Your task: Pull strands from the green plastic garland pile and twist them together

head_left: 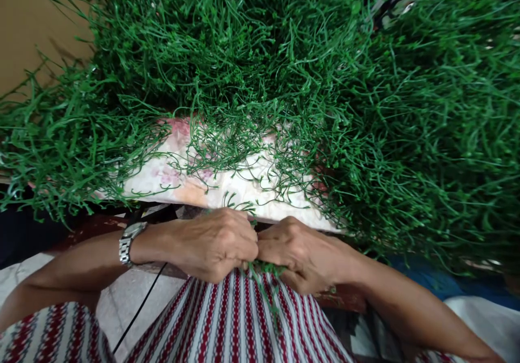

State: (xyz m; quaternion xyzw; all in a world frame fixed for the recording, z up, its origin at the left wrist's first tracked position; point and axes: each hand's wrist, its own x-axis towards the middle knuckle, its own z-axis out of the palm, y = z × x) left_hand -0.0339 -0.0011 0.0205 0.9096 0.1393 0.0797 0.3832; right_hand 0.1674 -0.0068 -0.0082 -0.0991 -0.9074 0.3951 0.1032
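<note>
My left hand [223, 244], with a metal watch [130, 239] on its wrist, is closed around a small bunch of thin green plastic-looking stems [265, 270]. Against it, my right hand [300, 254] is closed on the same bunch, knuckles touching. Stem tips poke out above my left fist, and loose ends hang below over my striped clothing [231, 319]. Both hands are at the near edge of a table with a floral cover [162, 176]. The fingertips are hidden under the fists.
A big heap of green stems [227, 38] covers the back of the table. More stems are piled at the left [77, 135] and along the right [430, 124]. Short curled pieces [235, 141] lie scattered on the cover. A tan panel [36, 27] stands at the far left.
</note>
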